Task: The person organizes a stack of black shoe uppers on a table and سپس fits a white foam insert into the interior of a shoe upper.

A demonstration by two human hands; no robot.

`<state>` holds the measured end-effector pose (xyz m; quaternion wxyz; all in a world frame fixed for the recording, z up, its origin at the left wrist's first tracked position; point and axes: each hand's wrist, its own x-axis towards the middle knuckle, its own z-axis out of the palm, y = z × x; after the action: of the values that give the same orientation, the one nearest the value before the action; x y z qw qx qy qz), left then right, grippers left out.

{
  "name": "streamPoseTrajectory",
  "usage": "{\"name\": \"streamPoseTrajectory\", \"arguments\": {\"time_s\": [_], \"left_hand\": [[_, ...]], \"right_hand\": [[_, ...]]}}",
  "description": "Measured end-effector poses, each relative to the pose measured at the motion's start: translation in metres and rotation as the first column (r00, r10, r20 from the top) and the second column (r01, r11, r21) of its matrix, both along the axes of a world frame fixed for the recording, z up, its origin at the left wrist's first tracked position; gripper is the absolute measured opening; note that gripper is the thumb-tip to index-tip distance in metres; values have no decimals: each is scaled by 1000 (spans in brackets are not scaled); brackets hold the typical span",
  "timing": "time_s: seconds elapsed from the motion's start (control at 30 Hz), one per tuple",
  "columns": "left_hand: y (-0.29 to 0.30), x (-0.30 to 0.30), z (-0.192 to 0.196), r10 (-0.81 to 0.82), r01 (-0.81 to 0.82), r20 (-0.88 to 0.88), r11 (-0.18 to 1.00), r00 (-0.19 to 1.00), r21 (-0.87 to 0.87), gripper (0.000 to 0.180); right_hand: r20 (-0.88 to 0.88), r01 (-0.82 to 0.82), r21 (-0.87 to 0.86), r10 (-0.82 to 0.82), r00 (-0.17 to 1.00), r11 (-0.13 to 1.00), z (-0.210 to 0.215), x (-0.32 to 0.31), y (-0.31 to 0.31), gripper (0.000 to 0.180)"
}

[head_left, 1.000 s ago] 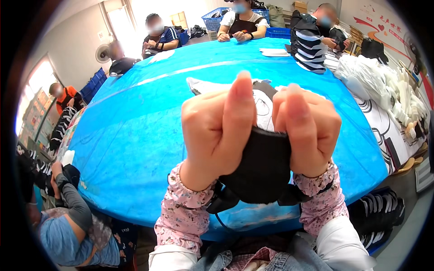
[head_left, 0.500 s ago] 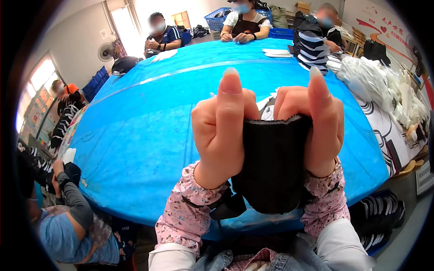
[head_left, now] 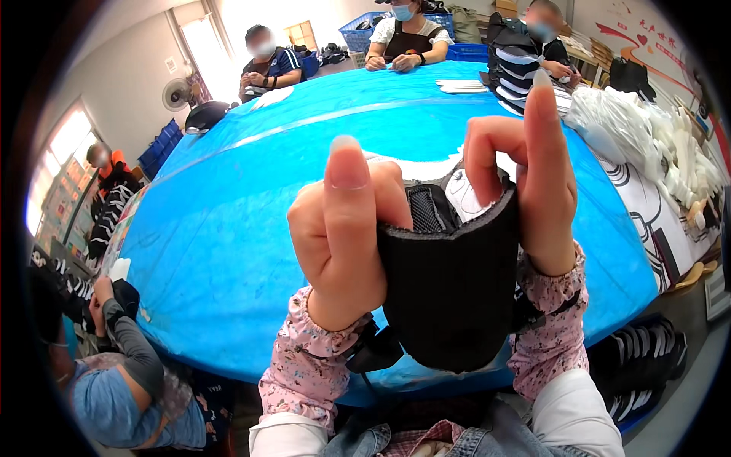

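Blue table behind; black fabric piece pinched between left hand and right hand, both closed on it.

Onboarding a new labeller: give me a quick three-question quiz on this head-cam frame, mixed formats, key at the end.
1. True or false: both hands grip the black padded piece.
2. What colour is the table cover? A) red B) blue C) green
3. Fill in: the left hand and right hand each hold a ____ pointing up.

Key: 1 true. 2 B. 3 thumb.
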<state>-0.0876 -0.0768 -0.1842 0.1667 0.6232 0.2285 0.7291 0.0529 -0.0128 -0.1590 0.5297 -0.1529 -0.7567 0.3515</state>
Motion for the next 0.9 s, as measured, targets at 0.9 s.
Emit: {"name": "streamPoseTrajectory", "arguments": {"time_s": [0.9], "left_hand": [[12,-4,-2,-436,494,242,817,867,-299,70]], "right_hand": [[-318,-364,-127,310,896,923,-37,-31,19,65]]}}
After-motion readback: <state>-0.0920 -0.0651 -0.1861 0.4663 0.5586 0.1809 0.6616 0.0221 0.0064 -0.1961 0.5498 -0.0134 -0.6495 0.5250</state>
